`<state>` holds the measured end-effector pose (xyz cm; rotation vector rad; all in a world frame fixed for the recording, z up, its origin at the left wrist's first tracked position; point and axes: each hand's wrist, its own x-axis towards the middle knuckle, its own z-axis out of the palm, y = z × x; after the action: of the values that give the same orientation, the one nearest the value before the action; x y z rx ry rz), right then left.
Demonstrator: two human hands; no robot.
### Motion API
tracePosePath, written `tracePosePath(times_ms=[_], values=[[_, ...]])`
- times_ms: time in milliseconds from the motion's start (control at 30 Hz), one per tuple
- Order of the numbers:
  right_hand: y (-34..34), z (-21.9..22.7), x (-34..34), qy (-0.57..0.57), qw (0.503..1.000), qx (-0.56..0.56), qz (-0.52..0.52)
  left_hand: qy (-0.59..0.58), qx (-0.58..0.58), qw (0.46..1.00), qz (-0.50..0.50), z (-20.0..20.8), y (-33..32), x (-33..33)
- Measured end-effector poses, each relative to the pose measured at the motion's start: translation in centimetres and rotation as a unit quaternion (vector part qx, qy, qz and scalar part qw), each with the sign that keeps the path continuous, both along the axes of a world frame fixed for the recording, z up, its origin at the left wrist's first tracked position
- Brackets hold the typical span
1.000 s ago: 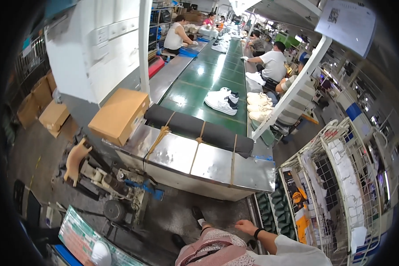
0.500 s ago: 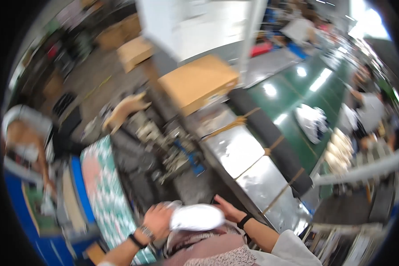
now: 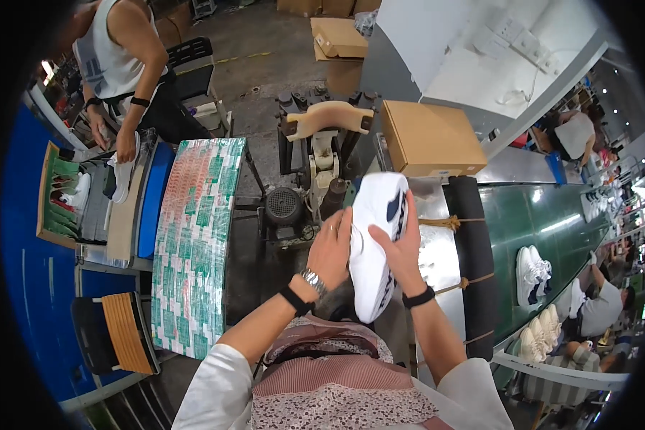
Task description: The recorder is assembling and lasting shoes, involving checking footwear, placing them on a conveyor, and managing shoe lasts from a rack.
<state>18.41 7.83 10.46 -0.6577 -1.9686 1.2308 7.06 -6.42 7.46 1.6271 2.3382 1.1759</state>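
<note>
A white sneaker (image 3: 369, 265) with dark navy patches along one side is held up in front of my apron. My right hand (image 3: 400, 247) grips it from the right, thumb across the top and fingers along the patterned side. On the left, my left hand (image 3: 331, 249) is closed against the shoe's other side; its fingertips are partly hidden there. Just beyond the shoe stands a dark machine (image 3: 322, 161) with a curved tan pad on top and a motor beside it.
A table wrapped in green and white printed plastic (image 3: 197, 244) stands left. A cardboard box (image 3: 433, 136) is ahead right, beside a dark padded roll (image 3: 469, 265). The green conveyor (image 3: 509, 251) carries white sneakers (image 3: 532, 276). A co-worker (image 3: 125, 64) handles a shoe at far left.
My view has swung to the right and steadied. Both hands have raised the sneaker away from my waist and turned it lengthwise, its sole edge and dark patches now showing.
</note>
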Motion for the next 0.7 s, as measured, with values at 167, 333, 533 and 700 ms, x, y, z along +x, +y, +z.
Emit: tracePosePath(times_ms=[167,333,533,700], values=[[1.7,2.5,-6.9,-0.209,0.964,0.152,-0.057,-0.091,-0.012,0.994,0.052,-2.0,2.9,-4.2],[1.8,2.9,-8.4,-0.250,0.938,0.241,-0.021,-0.141,-0.001,0.988,0.067,-3.3,3.2,-4.1],[1.6,5.9,-11.6,-0.392,0.871,0.297,-0.009,-0.256,0.108,0.960,-0.008,-5.6,5.0,-4.4],[0.2,4.3,-9.1,-0.361,0.917,0.164,-0.031,-0.238,0.121,0.962,-0.056,-7.5,3.1,-4.9]])
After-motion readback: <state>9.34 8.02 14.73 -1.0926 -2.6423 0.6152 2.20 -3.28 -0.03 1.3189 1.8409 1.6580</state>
